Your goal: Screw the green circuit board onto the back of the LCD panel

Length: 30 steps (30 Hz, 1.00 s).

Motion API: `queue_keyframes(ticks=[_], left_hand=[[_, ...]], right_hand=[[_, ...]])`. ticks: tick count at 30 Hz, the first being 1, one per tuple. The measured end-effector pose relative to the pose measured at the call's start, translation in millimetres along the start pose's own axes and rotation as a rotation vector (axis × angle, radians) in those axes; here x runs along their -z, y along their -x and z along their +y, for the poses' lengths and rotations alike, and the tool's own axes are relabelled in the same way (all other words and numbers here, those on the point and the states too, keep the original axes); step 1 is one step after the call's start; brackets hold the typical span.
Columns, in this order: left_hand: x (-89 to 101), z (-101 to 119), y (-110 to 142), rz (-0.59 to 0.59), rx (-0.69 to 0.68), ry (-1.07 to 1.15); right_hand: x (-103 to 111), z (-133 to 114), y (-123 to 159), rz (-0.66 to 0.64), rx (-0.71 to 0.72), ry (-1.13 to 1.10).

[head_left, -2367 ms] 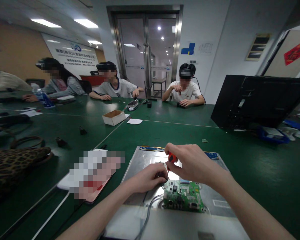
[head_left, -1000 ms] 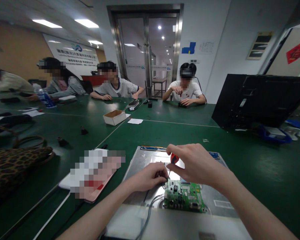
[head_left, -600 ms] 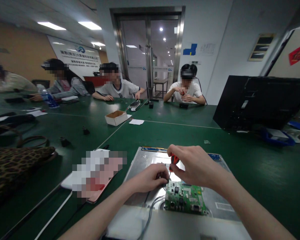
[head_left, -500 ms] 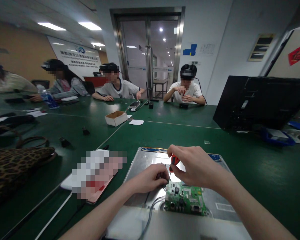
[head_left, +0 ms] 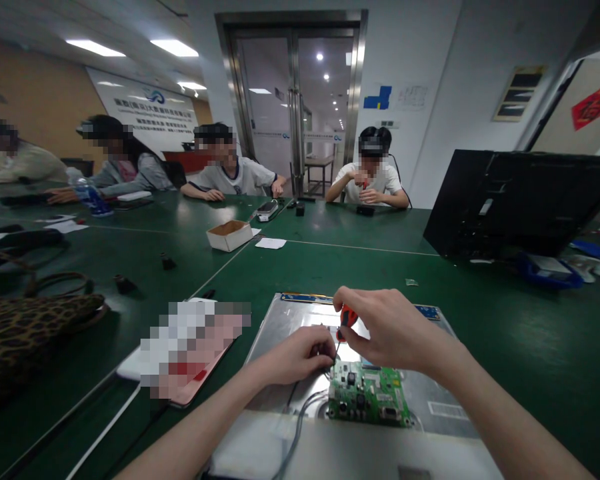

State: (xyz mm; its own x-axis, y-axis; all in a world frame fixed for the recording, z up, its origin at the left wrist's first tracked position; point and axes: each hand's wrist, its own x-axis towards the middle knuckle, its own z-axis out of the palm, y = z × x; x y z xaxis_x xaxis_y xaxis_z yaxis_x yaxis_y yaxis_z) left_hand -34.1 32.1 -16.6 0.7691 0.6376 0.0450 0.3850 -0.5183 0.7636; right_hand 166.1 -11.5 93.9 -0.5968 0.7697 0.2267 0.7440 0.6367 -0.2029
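A red and black screwdriver is gripped by its handle in my right hand. Its shaft slants down to the upper left corner of a green circuit board. Curled fingers of my left hand rest beside the tip, at the board's corner; whether they pinch anything is hidden. Under both hands lies a flat silvery metal panel with a narrow blue board along its far edge. Grey cables run from the board's left side toward me.
Two phones, partly blurred out, lie left of the panel. A leopard-print bag is at far left. A small white box stands farther back. At right is a black monitor. Several people sit across the green table.
The whole view has shifted slightly. Both hands keep their places at the board's corner, and the screwdriver stays in my right hand.
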Motion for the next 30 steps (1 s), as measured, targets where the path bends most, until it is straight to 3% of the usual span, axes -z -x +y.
queue_keyframes(ticks=[9, 30], left_hand=[[-2.2, 0.3, -0.5, 0.021, 0.016, 0.035], [-3.4, -5.5, -2.2, -0.005, -0.014, 0.009]], right_hand=[[-4.2, 2.0, -1.2, 0.029, -0.011, 0.106], [-7.2, 2.1, -2.3, 0.048, -0.021, 0.052]])
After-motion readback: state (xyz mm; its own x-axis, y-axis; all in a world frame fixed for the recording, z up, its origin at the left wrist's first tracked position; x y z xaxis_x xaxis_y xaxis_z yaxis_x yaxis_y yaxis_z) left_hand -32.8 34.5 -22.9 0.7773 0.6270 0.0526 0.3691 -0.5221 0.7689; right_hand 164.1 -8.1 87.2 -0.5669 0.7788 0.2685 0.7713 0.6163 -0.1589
